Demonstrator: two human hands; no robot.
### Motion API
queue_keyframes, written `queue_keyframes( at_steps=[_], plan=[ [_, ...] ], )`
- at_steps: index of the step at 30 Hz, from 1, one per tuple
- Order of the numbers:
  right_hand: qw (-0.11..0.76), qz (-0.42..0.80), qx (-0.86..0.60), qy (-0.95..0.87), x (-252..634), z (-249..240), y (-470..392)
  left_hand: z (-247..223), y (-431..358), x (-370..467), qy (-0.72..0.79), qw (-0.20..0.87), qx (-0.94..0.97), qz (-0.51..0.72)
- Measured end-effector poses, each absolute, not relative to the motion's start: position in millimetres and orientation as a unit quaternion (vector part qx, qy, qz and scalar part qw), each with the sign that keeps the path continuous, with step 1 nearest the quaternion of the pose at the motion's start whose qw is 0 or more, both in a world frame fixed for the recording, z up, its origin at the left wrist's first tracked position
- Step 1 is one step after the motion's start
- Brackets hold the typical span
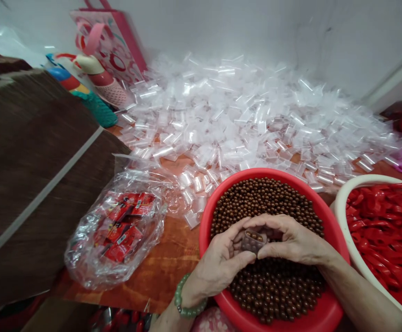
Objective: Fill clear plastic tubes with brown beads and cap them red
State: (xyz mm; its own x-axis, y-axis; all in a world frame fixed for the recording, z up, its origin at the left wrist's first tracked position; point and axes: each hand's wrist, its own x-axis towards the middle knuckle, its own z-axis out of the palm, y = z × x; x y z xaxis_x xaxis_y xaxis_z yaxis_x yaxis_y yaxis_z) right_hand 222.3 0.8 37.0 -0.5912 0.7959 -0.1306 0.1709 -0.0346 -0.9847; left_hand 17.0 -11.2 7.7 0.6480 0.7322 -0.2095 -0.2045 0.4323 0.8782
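- Two bare hands meet above a red basin point(204, 226), grasping one small clear pouch point(252, 243) with brown balls in it.
- The pouch sits between the hands: the left hand point(221, 260) curls around its left side, thumb along the bottom; the right hand point(292, 240) arches over from the right, thumb tip at the lower right corner.
- Loose glossy brown balls point(263, 196) fill much of the basin beneath them.
- A green bead bracelet point(178, 295) circles the left wrist.
- The tabletop point(178, 240) is orange-brown and shiny; behind it rises a pale wall point(256, 27).
- Small clear plastic pieces point(235, 115) lie heaped across the back.
- Back left stand a pink gift bag point(117, 50) and two bottles point(99, 108); a dark brown strapped stack point(38, 152) crowds the left edge.
- Just right of the basin, a white tub point(342, 226) holds red plastic pieces point(384, 226), limiting space beside the right forearm.
- Left of the basin, a strip of tabletop reaches a clear bag point(78, 258) of red packets point(124, 235); the table's front edge runs below it.
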Motion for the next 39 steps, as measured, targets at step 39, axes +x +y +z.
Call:
queue_keyframes(
  at_steps=[39],
  plan=[
    [0.246, 0.634, -0.434, -0.591, 227, 33, -2, 8, -4, 17, 0.282, 0.839, 0.325, 0.332]
  ],
)
